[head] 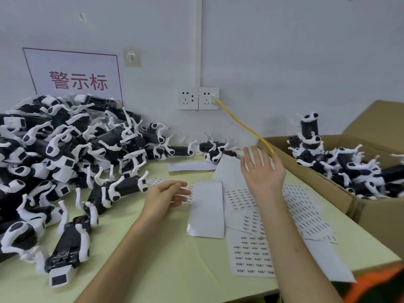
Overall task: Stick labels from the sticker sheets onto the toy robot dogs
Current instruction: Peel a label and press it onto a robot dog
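A big heap of black-and-white toy robot dogs (61, 154) covers the left of the pale green table (166, 259). One dog (67, 248) lies alone near the front left. Sticker sheets (251, 252) with small printed labels are spread across the middle and right, with a blank backing sheet (207, 208) beside them. My left hand (166, 194) hovers palm down over a sheet next to the heap, fingers loosely apart, holding nothing. My right hand (262, 169) is raised with the palm open and fingers spread, above the sheets and empty.
A cardboard box (371, 213) full of more robot dogs stands at the right. A yellow cable (244, 127) runs from a wall socket (207, 98) down toward the box. A white sign with red characters (76, 77) hangs behind the heap.
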### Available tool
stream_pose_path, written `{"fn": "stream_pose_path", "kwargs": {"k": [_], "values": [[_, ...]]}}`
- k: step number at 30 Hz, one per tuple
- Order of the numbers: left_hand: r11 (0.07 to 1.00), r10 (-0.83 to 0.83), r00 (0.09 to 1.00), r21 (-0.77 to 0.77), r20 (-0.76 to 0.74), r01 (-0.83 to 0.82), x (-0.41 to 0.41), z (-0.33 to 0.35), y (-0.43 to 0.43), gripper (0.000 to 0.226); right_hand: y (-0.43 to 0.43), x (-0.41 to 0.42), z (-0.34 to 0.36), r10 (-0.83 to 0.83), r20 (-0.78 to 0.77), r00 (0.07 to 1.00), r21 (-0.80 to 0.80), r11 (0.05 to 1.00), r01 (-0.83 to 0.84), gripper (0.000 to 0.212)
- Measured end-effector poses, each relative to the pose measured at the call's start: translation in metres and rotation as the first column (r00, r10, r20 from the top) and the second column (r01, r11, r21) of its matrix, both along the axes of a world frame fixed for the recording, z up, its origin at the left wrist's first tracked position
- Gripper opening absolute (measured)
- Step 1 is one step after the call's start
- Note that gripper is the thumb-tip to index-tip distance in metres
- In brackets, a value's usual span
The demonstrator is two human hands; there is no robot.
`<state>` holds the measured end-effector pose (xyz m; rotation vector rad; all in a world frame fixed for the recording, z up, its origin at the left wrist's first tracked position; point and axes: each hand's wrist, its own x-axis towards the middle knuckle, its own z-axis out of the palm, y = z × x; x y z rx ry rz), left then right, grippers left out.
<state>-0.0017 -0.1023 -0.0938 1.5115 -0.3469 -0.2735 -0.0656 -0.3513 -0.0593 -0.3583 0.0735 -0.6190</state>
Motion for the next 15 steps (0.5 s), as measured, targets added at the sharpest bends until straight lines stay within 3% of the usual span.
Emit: {"fn": "stream_pose_path", "kwargs": {"k": [3,7,10,12,15], "values": [[1.000,0.017,1.000,0.004,-0.001,-0.017,0.000,-0.001,0.000,0.022,0.008,0.003,-0.001,-0.006,-0.076,0.997,-0.031,1.000,0.003,0.044],[0.997,0.069,0.997,-0.030,-0.042,-0.070,0.003,0.000,0.003,0.021,0.016,0.007,0.001,-0.013,-0.195,0.981,-0.198,0.980,-0.027,0.036],[0.968,0.100,0.956,-0.196,-0.278,-0.158,0.004,0.002,0.005,0.020,0.023,0.013,0.001,-0.061,-0.324,0.944,-0.337,0.940,-0.055,0.032],[0.893,-0.002,0.862,-0.389,-0.506,-0.227,0.005,0.006,0.011,0.034,0.028,0.016,0.000,-0.069,-0.372,0.926,-0.398,0.913,-0.092,0.028],[0.753,-0.152,0.751,-0.568,-0.643,-0.333,0.009,0.010,0.022,0.060,0.035,0.018,-0.001,-0.050,-0.389,0.920,-0.463,0.874,-0.148,0.020]]}}
